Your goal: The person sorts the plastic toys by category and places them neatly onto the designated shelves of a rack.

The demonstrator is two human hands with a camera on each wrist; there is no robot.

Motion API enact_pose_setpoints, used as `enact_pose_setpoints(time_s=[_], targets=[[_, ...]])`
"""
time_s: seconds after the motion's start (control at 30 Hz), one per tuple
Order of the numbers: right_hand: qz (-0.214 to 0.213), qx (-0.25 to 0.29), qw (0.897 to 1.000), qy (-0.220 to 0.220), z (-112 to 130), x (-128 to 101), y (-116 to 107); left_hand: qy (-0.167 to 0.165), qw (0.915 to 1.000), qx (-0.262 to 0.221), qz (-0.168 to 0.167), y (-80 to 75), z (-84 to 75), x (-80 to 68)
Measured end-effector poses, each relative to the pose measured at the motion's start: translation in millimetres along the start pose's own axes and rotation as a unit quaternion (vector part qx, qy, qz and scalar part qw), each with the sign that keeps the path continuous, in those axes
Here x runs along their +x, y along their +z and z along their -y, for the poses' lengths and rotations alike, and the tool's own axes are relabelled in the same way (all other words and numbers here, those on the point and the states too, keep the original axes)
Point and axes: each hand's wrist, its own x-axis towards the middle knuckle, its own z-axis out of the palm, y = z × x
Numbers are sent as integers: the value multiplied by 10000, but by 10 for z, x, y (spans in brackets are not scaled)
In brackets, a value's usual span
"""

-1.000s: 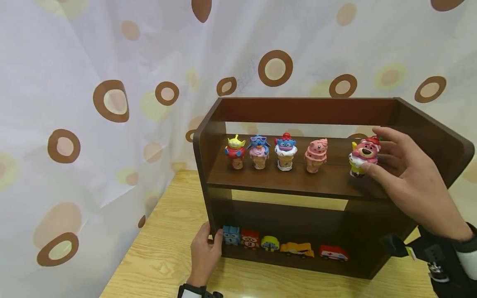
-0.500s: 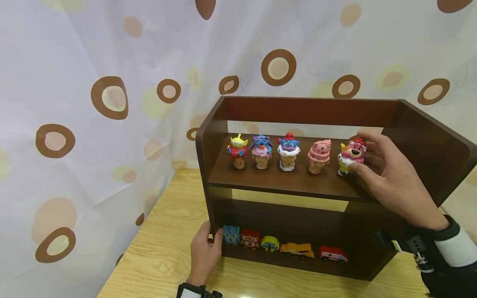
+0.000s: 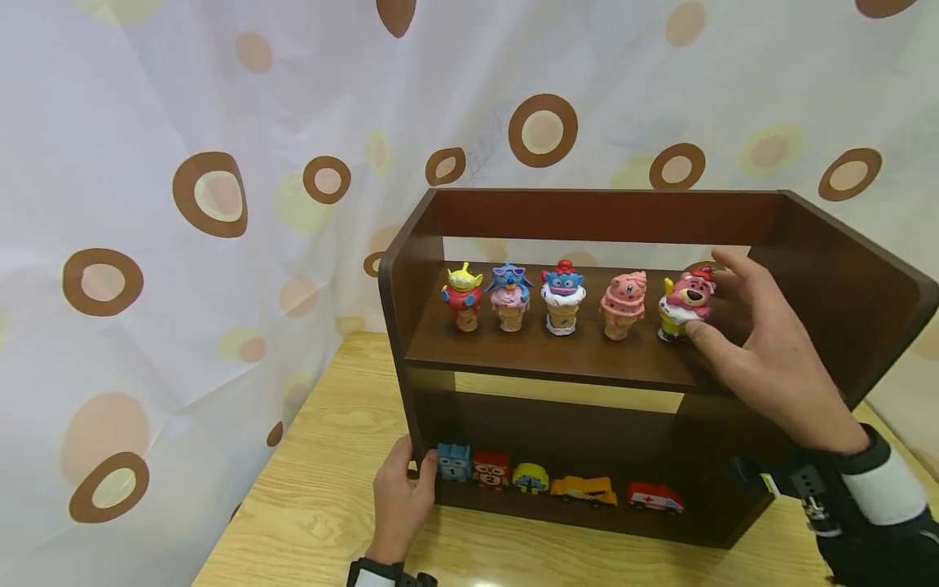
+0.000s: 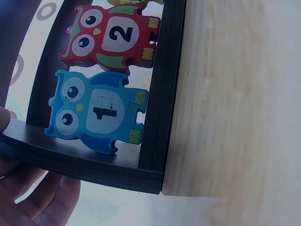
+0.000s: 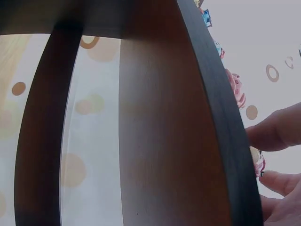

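Note:
At the right of the upper shelf, my right hand (image 3: pixel 781 363) holds a pink bear figurine (image 3: pixel 693 295) in a red hat between thumb and fingers. The bear stands upright at shelf level. To its left are a pink ice-cream-cone figurine (image 3: pixel 623 303), a blue one with a red top (image 3: pixel 562 300), a blue one with sunglasses (image 3: pixel 509 297) and a yellow-headed one (image 3: pixel 464 297). My left hand (image 3: pixel 402 501) grips the lower left side panel of the dark brown shelf unit (image 3: pixel 587 371). In the left wrist view, its fingers (image 4: pixel 63 200) lie outside the panel.
On the bottom level stand a blue owl block (image 3: pixel 453 463), a red owl block (image 3: pixel 491 470), a yellow toy (image 3: pixel 531 478), a yellow-orange toy truck (image 3: pixel 584 491) and a toy ambulance (image 3: pixel 655 496). A wooden table (image 3: pixel 308 481) is beneath. Patterned sheeting (image 3: pixel 293 98) hangs behind.
My right hand has moved left with the bear figurine, bringing it nearer the pink cone figurine. The bear now sits more upright. My left hand has stayed on the side panel.

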Motion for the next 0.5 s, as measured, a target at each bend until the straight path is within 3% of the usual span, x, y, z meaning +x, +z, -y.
enact_pose_setpoints(time_s=[0.27, 0.4, 0.5], targets=[[-184, 31, 9998, -70, 14, -19, 24, -154, 9999, -1, 49, -6, 17, -11], [-888, -215, 9953, -313, 130, -105, -9, -170, 9998, -33, 25, -5, 17, -17], [-1562, -545, 9842, -634, 237, -270, -126, -108, 9999, -45, -17, -6, 16, -14]])
